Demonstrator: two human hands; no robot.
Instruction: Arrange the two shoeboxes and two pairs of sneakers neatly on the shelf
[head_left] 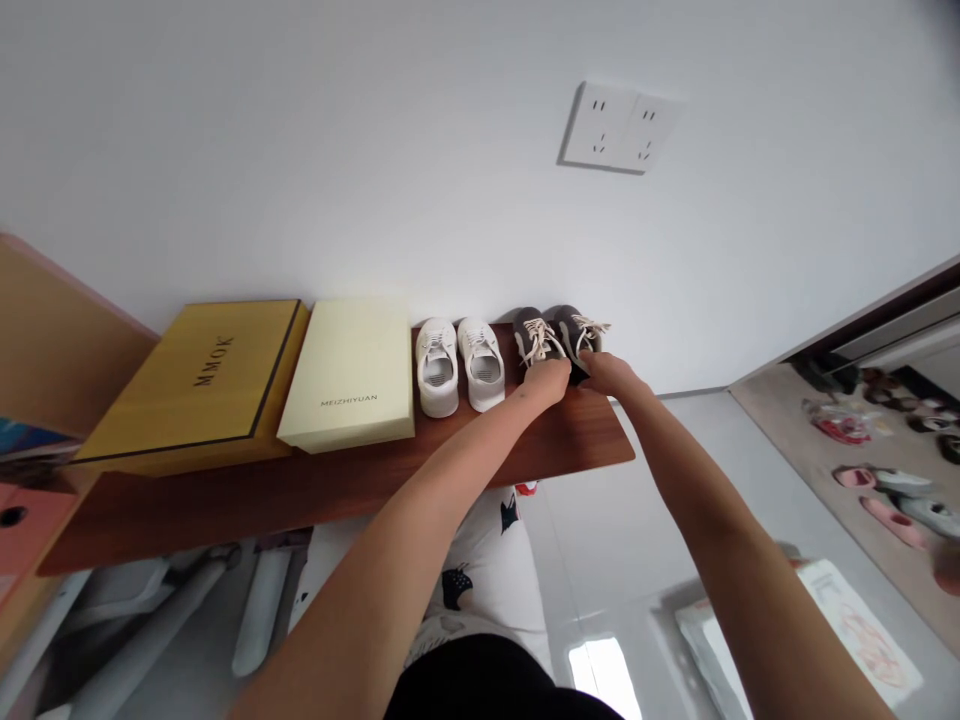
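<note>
Head view, dark shoes: the left dark shoe (536, 334) and the right dark shoe (576, 329) are standing near the right end of the wooden board (577, 440), close beside each other, and their toes are pointing towards the wall (375, 150)
Left hand: the left hand (549, 379) is gripping the left dark shoe at its heel, with the fingers curling tightly together, but one cannot tell how firm the hold is
Right hand: the right hand (606, 373) is holding the heel of the right dark shoe between thumb and fingers, with only little gap, and part of the fingers is hiding from the camera
White shoes: the white shoes (439, 372) are standing free of both hands, side by side, so this pair is looking finished
Boxes: the yellow box (202, 385) and the cream box (358, 365) are lying flat to the left of the white shoes, and they are also seeming settled
Left to do: the dark pair is probably lacking only a small straightening and the letting go, since both hands are touching it
</note>
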